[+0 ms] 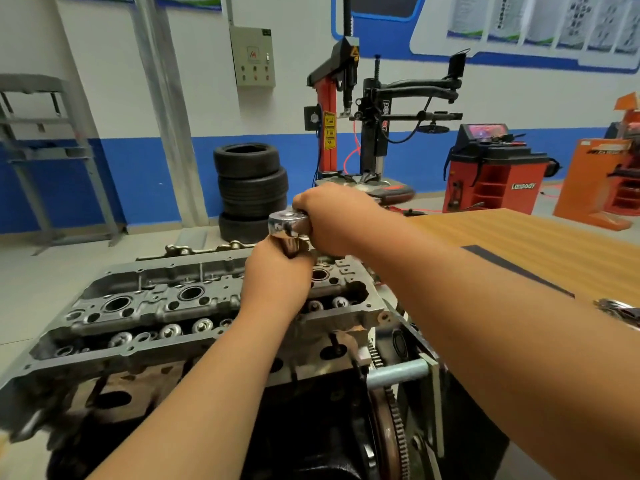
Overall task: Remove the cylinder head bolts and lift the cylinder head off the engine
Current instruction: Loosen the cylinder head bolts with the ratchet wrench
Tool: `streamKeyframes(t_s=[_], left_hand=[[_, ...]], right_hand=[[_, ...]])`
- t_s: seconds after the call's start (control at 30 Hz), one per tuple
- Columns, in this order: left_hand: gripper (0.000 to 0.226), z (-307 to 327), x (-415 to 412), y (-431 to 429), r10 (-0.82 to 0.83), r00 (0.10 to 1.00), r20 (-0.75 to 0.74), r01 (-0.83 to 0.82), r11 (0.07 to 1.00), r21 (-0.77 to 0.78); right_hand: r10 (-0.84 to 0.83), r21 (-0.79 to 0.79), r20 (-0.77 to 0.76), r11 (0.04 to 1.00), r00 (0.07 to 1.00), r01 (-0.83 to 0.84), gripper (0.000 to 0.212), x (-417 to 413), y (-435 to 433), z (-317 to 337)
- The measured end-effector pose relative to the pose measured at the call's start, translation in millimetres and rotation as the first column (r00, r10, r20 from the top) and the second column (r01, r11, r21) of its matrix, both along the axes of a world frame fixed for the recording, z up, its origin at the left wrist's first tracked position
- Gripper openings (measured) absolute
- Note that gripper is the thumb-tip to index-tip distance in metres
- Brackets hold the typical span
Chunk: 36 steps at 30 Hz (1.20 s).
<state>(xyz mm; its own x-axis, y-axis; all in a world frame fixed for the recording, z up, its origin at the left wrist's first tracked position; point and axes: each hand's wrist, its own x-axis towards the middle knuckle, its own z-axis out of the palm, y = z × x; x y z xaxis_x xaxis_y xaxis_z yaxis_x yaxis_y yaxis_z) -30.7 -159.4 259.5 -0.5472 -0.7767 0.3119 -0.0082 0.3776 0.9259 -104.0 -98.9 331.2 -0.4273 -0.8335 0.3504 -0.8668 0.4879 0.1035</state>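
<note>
In the head view, the right hand (334,216) is curling its fingers tight around the handle of a chrome ratchet (286,226), whose rounded, glossy head is poking out past the knuckles; the left hand (280,271) is sitting just beneath, fingers closed round the polished socket shaft (291,247) hanging from the ratchet; both are working at the far right end of the cylinder head (156,306), a dull grey casting with round bores and shiny domed caps, which is lying on the dark engine block (138,393); a toothed flywheel (393,427) is showing beside it; a grained wooden table (519,244) is standing to the right; ribbed black tyres (251,188) are sitting stacked behind.
</note>
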Motion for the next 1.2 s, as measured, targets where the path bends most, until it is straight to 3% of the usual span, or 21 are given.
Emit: streamKeyframes(t_s=[0.03,0.1,0.17,0.27,0.33,0.5,0.63,0.73,0.87,0.97,1.07,1.2], left_hand=[[0.016,1,-1,-1,0.027,0.999,-0.022,-0.027,1.000,0.010],[0.029,4,-5,-1,-0.001,0.997,-0.076,0.003,1.000,0.030],[0.032,1,-9,0,-0.036,0.997,-0.075,0.030,0.997,-0.074],[0.022,-10,-8,-2,0.062,0.998,-0.012,-0.063,0.989,-0.130],[0.010,-9,-1,2,0.106,0.993,-0.045,-0.111,0.985,-0.135],[0.015,-14,15,9,0.089,0.995,-0.036,-0.095,0.972,-0.217],[0.010,8,11,-15,-0.094,0.987,0.129,0.118,0.975,-0.187],[0.030,11,6,-20,-0.192,0.938,0.287,0.267,0.930,-0.252],[0.018,0,3,-20,-0.257,0.944,0.207,0.287,0.949,-0.128],[0.016,-2,7,-19,-0.270,0.954,0.133,0.284,0.954,-0.093],[0.019,-1,6,-20,-0.221,0.966,0.135,0.231,0.971,-0.063],[0.044,-2,2,-16,-0.122,0.966,0.226,0.169,0.964,-0.203]], right_hand=[[-0.055,0.064,-0.008,0.996,0.998,0.056,0.007,6,-1,3],[-0.160,0.137,-0.038,0.977,0.986,0.164,0.021,16,-2,4],[-0.204,0.138,-0.082,0.967,0.975,0.214,0.030,24,-4,2],[-0.153,0.072,-0.153,0.984,0.976,0.165,0.022,15,-4,4],[-0.060,0.088,-0.179,0.993,0.982,0.077,0.008,2,-1,6],[0.080,-0.076,-0.095,0.993,0.992,-0.087,0.014,-8,6,-7],[-0.077,0.041,-0.116,0.996,0.990,0.083,0.024,11,3,0],[-0.153,0.011,-0.138,0.988,0.979,0.156,0.029,20,4,-7],[-0.025,-0.004,-0.142,1.000,0.990,0.025,0.009,-3,9,-5],[0.057,0.020,-0.037,0.998,0.998,-0.056,0.017,-10,1,0],[-0.048,0.102,-0.048,0.993,0.998,0.053,0.019,5,-3,7],[-0.205,0.128,-0.040,0.970,0.978,0.208,0.026,23,5,-3]])
